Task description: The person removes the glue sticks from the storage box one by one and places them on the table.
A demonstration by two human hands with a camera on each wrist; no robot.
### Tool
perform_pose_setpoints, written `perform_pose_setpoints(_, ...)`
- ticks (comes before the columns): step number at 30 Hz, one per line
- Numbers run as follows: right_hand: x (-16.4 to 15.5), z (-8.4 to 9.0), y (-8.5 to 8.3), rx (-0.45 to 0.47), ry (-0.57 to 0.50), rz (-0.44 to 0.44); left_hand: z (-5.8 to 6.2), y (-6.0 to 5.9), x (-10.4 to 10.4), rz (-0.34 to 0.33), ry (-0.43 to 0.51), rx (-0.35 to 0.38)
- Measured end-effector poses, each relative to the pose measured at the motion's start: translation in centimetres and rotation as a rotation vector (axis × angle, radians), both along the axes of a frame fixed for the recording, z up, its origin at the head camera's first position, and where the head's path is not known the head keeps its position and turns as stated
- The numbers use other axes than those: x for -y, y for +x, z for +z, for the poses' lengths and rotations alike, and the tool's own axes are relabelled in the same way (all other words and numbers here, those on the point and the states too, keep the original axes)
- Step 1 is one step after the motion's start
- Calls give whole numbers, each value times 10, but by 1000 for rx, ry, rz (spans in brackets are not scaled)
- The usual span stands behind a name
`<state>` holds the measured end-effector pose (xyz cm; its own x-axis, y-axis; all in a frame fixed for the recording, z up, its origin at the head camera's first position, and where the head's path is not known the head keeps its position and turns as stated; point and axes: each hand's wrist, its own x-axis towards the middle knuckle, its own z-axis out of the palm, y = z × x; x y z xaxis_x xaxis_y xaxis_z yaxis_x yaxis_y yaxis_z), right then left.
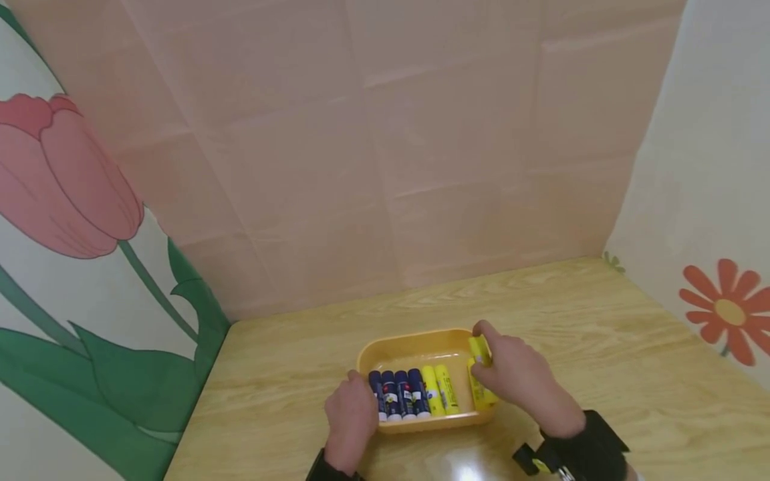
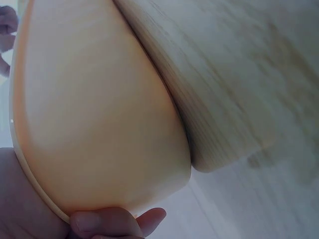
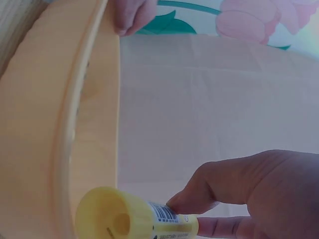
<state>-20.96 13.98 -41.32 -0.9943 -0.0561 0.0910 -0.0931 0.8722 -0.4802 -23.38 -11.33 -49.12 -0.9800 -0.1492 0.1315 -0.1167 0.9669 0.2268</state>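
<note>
A yellow plastic tray (image 1: 415, 422) sits on the table. My left hand (image 1: 351, 407) grips its left end, fingers curled over the rim in the left wrist view. Several dark blue glue sticks (image 1: 404, 394) with white ends lie side by side in the tray, followed by two yellow glue sticks (image 1: 439, 389). At the right end, my right hand (image 1: 520, 371) pinches a yellow glue stick (image 3: 172, 221) between thumb and fingers. More yellow (image 1: 478, 387) shows below the thumb in the head view; the hand partly hides it.
The wood-grain table (image 1: 289, 374) stretches around the tray. A pinkish covering (image 1: 373, 160) hangs behind it. Flower-printed walls stand on both sides, with a tulip (image 1: 72, 180) at left and a red flower (image 1: 729, 312) at right.
</note>
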Motion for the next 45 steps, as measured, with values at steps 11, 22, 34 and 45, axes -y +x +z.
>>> perform_pose_setpoints(11, -17, 9, 1, 63, 10, -8, -2, -1, 1, -8, 11, 3)
perform_pose_setpoints(22, -33, 15, -1, 79, 38, 8, 0, -3, 0, 11, 25, 29)
perform_pose_setpoints(34, -45, 14, -6, 112, 55, -1, -1, -5, 0, 17, 20, 20)
perform_pose_setpoints(45, -57, 3, -11, 163, 49, -7, 0, -3, 1, 3, 14, 31)
